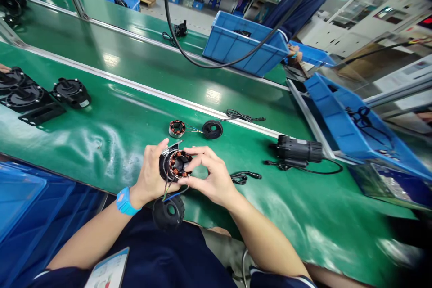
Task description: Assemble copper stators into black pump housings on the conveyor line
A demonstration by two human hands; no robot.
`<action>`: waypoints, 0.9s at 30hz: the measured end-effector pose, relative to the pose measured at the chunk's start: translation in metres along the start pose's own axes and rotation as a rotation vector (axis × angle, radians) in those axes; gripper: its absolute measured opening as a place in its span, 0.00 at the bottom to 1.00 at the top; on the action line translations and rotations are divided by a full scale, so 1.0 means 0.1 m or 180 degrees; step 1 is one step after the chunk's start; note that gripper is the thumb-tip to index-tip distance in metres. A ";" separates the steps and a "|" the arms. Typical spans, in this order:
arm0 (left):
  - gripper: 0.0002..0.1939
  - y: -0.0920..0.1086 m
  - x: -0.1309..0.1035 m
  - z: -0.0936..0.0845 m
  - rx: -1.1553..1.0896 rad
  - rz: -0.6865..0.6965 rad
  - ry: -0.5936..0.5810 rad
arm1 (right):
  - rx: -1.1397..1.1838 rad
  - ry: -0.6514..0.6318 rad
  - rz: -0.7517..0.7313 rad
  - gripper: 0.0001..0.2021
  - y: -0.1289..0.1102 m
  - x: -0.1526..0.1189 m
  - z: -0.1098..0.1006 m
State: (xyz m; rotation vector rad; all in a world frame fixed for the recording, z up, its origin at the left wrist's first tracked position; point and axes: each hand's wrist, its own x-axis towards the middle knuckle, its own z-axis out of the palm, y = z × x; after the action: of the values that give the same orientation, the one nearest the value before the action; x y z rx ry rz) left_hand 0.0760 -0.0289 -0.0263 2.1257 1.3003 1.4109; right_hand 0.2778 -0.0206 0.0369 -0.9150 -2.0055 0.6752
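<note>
Close to my body, my left hand (152,172) is wrapped round a black motor housing (164,165). My right hand (211,175) grips a copper-wound stator (175,164) by its rim, at the housing's mouth; how deep it sits in there I cannot tell. Thin coloured wires run from the stator down to a round black end cap (168,212), which hangs below my hands. Just beyond my hands, a second stator (177,128) lies on the green bench, wired to another black cap (212,129) with a coiled cable.
A finished-looking black pump (299,149) with its cable lies to the right. Black pump housings (70,92) stand at the left. Blue crates (246,45) sit across the bench, where a person in dark blue stands. A black cable loops down overhead.
</note>
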 end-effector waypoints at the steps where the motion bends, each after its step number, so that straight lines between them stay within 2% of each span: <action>1: 0.55 0.00 0.01 0.00 0.0016 -0.0014 0.0000 | -0.0028 0.0037 0.0017 0.15 0.03 0.00 0.00; 4: 0.56 -0.01 0.02 -0.02 -0.0037 -0.0008 -0.0102 | -0.0568 0.0358 -0.0326 0.15 0.09 -0.04 0.05; 7: 0.56 -0.03 0.01 -0.06 -0.0077 0.0000 -0.0181 | -0.0936 0.0182 -0.0760 0.14 0.08 -0.05 0.08; 9: 0.56 -0.02 0.02 -0.07 -0.0017 -0.0051 -0.0179 | -0.1101 0.0005 -0.0746 0.15 0.05 -0.04 0.08; 11: 0.56 0.00 0.04 -0.07 0.0036 -0.0114 -0.0156 | -0.1284 0.0054 -0.0613 0.17 0.01 -0.02 0.09; 14: 0.56 0.00 0.06 -0.05 0.0033 -0.0085 -0.0099 | -0.1438 0.0145 -0.0412 0.27 -0.01 0.00 0.11; 17: 0.58 -0.04 0.06 -0.05 0.0081 -0.0001 -0.0043 | -0.1271 -0.0127 -0.0276 0.35 0.01 0.02 0.09; 19: 0.59 -0.07 0.05 -0.06 0.0114 0.0066 -0.0029 | -0.1164 -0.0272 -0.0348 0.35 0.02 0.05 0.06; 23: 0.61 -0.10 0.08 -0.10 0.0032 0.0198 -0.0156 | -0.1614 -0.0103 -0.0588 0.34 0.02 0.14 0.01; 27: 0.63 -0.09 0.10 -0.08 -0.0017 -0.0036 0.0037 | -0.1681 -0.0595 -0.0600 0.36 0.05 0.16 0.03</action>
State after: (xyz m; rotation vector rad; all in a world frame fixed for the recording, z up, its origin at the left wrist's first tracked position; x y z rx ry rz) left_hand 0.0652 -0.0180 -0.0227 2.1065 1.3094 1.4225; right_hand 0.2702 -0.0054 0.0392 -0.9664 -2.4593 0.1224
